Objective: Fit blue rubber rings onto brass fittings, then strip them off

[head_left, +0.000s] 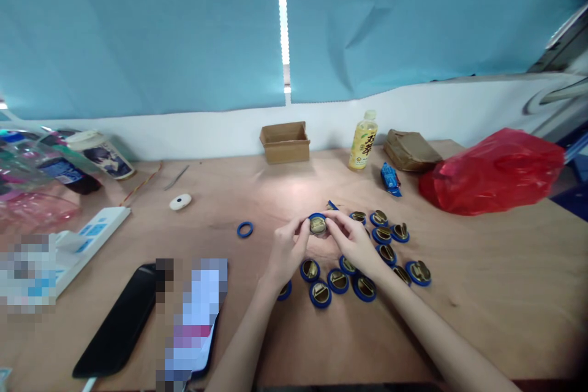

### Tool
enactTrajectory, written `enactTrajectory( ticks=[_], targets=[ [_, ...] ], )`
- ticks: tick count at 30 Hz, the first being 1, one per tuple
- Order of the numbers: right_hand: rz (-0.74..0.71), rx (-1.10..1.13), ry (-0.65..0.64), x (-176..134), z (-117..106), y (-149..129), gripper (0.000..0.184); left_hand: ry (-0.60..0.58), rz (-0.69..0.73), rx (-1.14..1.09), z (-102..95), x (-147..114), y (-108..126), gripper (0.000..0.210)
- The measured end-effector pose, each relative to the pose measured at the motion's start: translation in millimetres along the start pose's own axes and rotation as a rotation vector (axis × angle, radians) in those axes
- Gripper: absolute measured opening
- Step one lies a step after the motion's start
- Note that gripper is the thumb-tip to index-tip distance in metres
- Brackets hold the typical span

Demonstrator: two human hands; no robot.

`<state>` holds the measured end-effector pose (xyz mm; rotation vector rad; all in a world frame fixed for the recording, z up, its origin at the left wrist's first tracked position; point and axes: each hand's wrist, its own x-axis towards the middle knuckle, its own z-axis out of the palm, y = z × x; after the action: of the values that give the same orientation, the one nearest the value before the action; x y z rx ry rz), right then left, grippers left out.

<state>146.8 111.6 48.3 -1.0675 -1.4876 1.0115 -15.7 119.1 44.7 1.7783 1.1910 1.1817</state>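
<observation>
Between the fingertips of both hands is a round brass-coloured disc with a blue ring around its rim (317, 224), raised just above the table. My left hand (288, 247) pinches its left side and my right hand (353, 239) its right side, thumbs towards me. Several similar blue-rimmed discs (320, 294) lie on the table around and below my right forearm, some with flaps standing up, such as the one at the right (419, 272). A loose blue ring (245, 229) lies to the left of my hands. My forearms partly cover some discs.
At the back stand an open cardboard box (285, 143) and a yellow drink bottle (362, 142). A blue wrapper (390, 179), brown paper package (410, 150) and red plastic bag (496, 174) lie right. Phones (120, 318), a power strip (94, 239) and bottles (68, 174) lie left.
</observation>
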Motion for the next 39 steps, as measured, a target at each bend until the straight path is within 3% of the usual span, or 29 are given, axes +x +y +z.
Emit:
enactTrajectory(
  ticks=[7,14,22,26,32,39],
  targets=[
    [0.081,0.133,0.125,4.3,2.7,8.7,0.03,-0.037,-0.065,-0.156,4.2,-0.4,-2.1,0.027],
    [0.118,0.187,0.039,5.8,-1.3,8.8,0.031,-0.046,-0.109,-0.363,6.6,2.0,-10.1,0.022],
    [0.021,0.102,0.008,3.0,0.6,9.5,0.032,-0.005,-0.14,-0.361,4.5,3.0,-12.3,0.019],
    [-0.045,0.005,0.053,2.0,-0.9,10.9,0.028,-0.021,-0.123,-0.356,5.3,3.2,-8.2,0.021],
    [-0.216,-0.273,0.062,-2.1,0.9,3.2,0.021,-0.015,-0.299,-0.425,2.9,6.8,-4.1,0.033],
    [-0.275,-0.337,0.035,-2.3,2.7,1.3,0.025,0.045,-0.206,-0.344,7.4,4.1,-7.7,0.04]
  ],
)
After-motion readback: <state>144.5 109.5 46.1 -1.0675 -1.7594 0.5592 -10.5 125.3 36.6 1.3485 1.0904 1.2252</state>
